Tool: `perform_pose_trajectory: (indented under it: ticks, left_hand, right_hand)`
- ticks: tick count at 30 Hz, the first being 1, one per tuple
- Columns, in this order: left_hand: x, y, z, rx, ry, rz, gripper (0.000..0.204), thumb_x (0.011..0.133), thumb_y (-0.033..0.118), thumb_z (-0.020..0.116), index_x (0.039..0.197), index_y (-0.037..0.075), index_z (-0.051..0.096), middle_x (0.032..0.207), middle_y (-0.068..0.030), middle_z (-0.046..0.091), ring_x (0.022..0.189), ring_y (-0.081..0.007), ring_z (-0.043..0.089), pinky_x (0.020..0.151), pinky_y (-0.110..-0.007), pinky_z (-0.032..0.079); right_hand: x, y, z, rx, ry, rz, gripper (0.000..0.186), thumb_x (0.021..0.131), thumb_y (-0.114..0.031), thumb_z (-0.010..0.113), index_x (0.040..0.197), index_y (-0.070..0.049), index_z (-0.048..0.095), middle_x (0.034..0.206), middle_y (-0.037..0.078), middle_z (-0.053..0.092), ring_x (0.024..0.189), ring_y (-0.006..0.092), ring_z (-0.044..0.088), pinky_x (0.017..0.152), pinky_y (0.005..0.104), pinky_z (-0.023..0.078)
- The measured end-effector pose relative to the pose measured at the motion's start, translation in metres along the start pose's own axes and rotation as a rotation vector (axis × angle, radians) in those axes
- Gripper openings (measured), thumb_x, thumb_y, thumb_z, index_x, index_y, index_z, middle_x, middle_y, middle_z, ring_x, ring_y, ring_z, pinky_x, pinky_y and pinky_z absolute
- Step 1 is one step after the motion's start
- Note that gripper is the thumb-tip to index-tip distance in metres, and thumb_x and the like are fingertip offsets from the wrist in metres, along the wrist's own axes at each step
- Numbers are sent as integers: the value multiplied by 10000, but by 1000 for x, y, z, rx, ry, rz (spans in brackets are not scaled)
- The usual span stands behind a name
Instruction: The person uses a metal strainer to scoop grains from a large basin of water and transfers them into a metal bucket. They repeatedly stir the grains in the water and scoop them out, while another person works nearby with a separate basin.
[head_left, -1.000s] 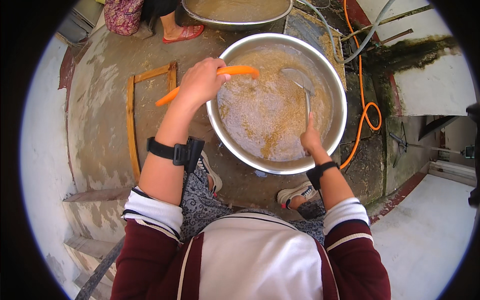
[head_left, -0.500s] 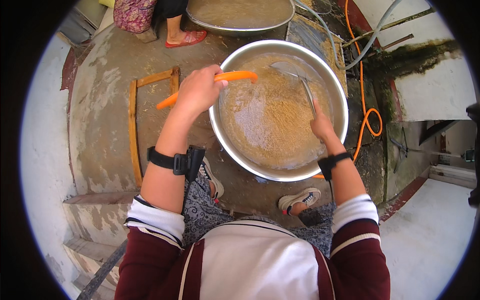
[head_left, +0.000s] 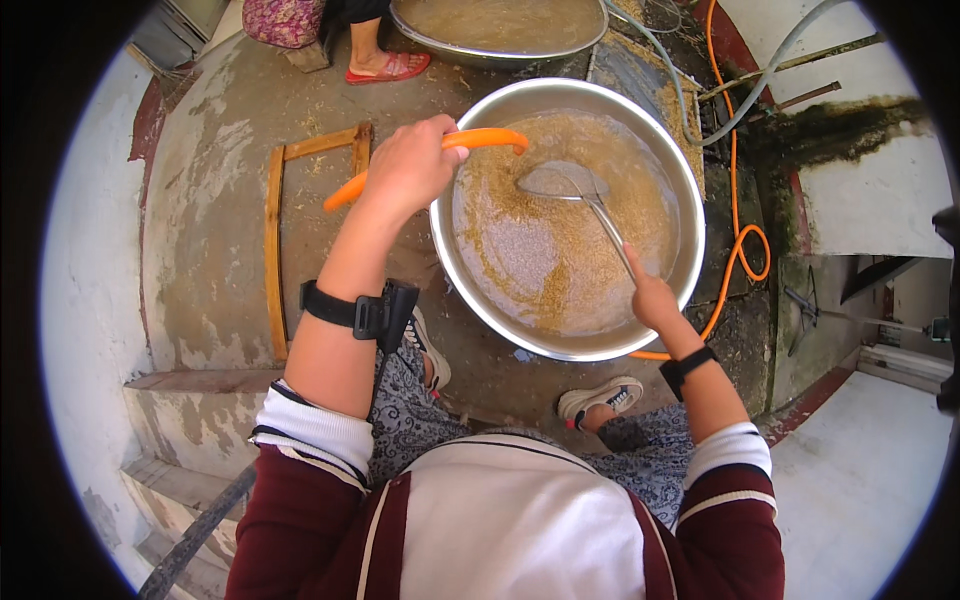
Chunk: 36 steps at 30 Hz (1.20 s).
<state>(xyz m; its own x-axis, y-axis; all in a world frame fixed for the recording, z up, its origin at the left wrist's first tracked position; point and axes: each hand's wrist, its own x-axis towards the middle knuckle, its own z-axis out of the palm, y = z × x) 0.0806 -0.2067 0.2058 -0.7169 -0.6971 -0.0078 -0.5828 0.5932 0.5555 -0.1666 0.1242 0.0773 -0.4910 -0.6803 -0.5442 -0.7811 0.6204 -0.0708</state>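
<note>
My left hand is closed round an orange hose, its bent end over the upper left of a big steel basin. Cloudy water with golden grains fills the basin. My right hand, at the basin's near right rim, grips the long metal handle of a wide, shallow skimmer, whose head sits in the water left of centre toward the far side. Whether water runs from the hose I cannot tell.
A second basin of murky water stands beyond, beside a person's foot in a red sandal. A wooden frame lies at left, concrete steps lower left. Grey and orange hoses run along the right, by a wall.
The skimmer head has swung leftward toward the basin's middle, and my right hand has shifted right. My left hand still holds the hose over the rim. The view has shifted slightly.
</note>
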Motion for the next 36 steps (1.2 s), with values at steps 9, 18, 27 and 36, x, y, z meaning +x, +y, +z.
perform_pose_trajectory:
  ticks: [9,18,27,36]
  left_hand:
    - [-1,-3,0,-62,-5,-4,242,909,243,642,1104,107,687,958,-147,712,968,-356,661,854,-459,497]
    - [1,-5,0,-6,30,12,283,918,235,647,1162,94,677,943,-131,716,930,-313,676,831,-417,497]
    - [-1,-3,0,-6,-27,-53,305,913,284,644,1178,138,682,1021,-134,715,1027,-329,658,914,-452,493]
    - [-3,-3,1,10,-6,-12,300,913,256,658,1171,104,680,991,-138,722,966,-324,677,867,-428,502]
  right_hand:
    - [-43,-21,-40,20,264,-183,833,870,-3,505,1558,-365,207,787,220,670,708,400,671,644,504,525]
    - [1,-84,14,-144,110,-218,879,872,34,489,1560,-412,170,738,182,653,651,337,677,598,457,547]
    - [-100,22,6,-413,38,-176,901,874,31,501,1558,-436,145,733,159,619,624,319,675,546,444,547]
    - [-91,3,-24,-308,289,-208,917,850,50,518,1557,-426,181,702,124,603,581,294,651,509,412,529]
